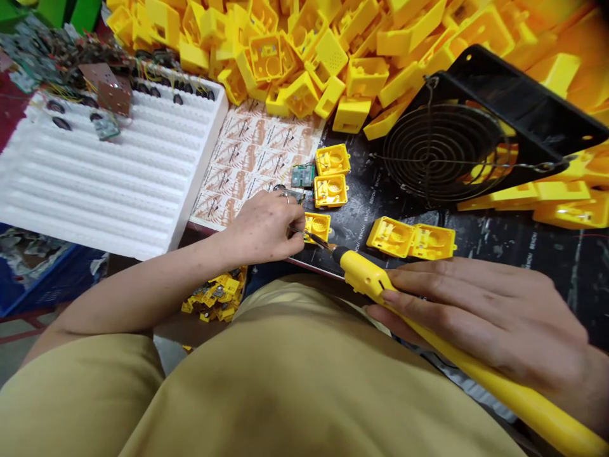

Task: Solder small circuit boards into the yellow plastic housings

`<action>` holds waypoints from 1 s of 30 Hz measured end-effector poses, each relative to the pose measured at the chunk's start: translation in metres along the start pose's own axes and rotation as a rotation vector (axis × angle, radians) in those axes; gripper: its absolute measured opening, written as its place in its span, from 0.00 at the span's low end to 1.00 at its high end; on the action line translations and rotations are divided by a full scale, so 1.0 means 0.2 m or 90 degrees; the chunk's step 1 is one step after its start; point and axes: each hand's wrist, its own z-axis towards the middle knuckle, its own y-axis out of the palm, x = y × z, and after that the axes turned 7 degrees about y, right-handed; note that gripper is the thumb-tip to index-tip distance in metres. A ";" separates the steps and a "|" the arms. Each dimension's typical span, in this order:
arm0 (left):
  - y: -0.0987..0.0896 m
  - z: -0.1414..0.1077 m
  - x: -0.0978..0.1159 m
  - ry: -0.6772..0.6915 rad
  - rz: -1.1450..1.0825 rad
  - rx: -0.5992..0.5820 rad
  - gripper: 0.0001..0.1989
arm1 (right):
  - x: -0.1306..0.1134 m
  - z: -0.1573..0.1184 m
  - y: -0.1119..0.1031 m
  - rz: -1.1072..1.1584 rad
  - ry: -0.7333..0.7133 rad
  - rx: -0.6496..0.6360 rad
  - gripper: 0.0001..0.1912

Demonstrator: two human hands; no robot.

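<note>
Khaki shirt fabric (285,393) fills the bottom of the view. Just past it at 4 o'clock, the right hand (480,311) is closed around the yellow handle of a soldering iron (366,273), whose dark tip points toward 10 o'clock. That tip ends at a small open yellow plastic casing (316,227) near the centre of the view, at the edge of a black bench mat (537,254). The left hand (259,228), wearing a ring, is curled nearly shut just beside that casing; whatever it pinches is too small to tell. Two more yellow casings (332,174) and a green circuit board (302,176) lie at 12 o'clock from it, with a joined pair of casings (412,238) at 3 o'clock. A small heap of yellow pieces with metal parts (216,293) lies at 7 o'clock. Far more casings sit in a big loose pile (304,57) along the top, so most of the stock appears unworked. A white ribbed foam tray (109,178) at 10 o'clock holds dark round parts (61,124), beside printed paper sheets (252,152) and a wire-guarded fan (442,152).
</note>
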 end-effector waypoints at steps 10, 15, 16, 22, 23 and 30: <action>0.00 0.00 0.01 -0.013 0.021 -0.014 0.08 | 0.10 0.04 -0.04 -0.016 -0.114 -0.041 0.06; -0.01 0.01 0.01 -0.017 0.031 -0.028 0.08 | 0.11 0.04 -0.05 -0.005 -0.115 -0.055 0.06; -0.01 0.01 0.01 -0.016 0.034 -0.034 0.08 | 0.10 0.04 -0.06 -0.005 -0.094 -0.044 0.06; -0.04 0.01 0.02 -0.026 0.055 -0.067 0.08 | 0.11 -0.04 -0.04 0.010 0.055 0.063 0.10; -0.05 0.01 0.02 -0.028 0.057 -0.075 0.08 | 0.11 -0.05 -0.03 0.013 0.057 0.064 0.09; -0.06 0.03 0.04 -0.049 0.077 -0.135 0.08 | 0.14 -0.10 0.01 0.053 0.155 0.091 0.13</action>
